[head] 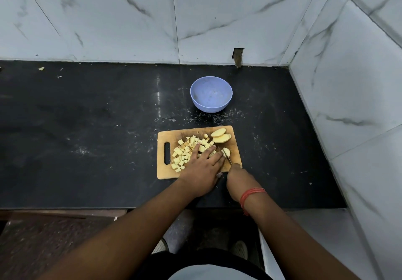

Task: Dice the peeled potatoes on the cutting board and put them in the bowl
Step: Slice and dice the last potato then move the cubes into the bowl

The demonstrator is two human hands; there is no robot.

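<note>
From the head camera we see our left hand (203, 164) laid flat, fingers straight, pressing a potato piece (226, 151) on the cutting board (167, 174). Our right hand (238, 176) grips the knife (228, 159), its blade just right of those fingertips (diced cubes (185, 151) lie left). The bowl (211, 94) waits beyond, empty.

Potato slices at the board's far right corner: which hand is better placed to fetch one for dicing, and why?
Probably the left hand: it lies flat, fingers straight, near the slices, while the right hand grips the knife.
</note>
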